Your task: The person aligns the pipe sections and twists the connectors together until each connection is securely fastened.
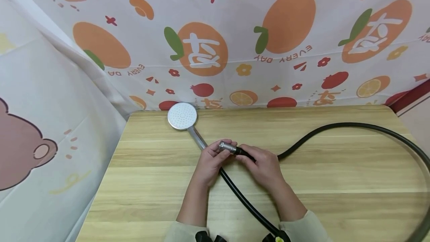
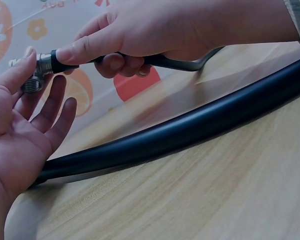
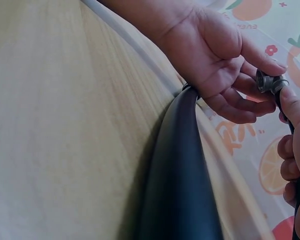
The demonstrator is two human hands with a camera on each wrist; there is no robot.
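Above the table, my left hand (image 1: 209, 163) pinches a silver metal pipe fitting (image 1: 227, 146) between thumb and fingers. A short threaded side outlet shows on the fitting (image 2: 33, 84) in the left wrist view. My right hand (image 1: 263, 163) grips the black end of the shower hose (image 1: 352, 124), thumb close against the fitting's collar. The fitting and the hose end are in line and meet there. Beyond my left hand lies a shower head (image 1: 182, 116) with a white round face and grey handle (image 1: 197, 137). Its lower handle is hidden behind the left hand.
The black hose loops out to the right over the wooden table (image 1: 141, 182), and a length runs under my hands toward the near edge. A fruit-print cloth (image 1: 242, 40) hangs along the far edge, with a bear-print cloth (image 1: 67, 107) at the left.
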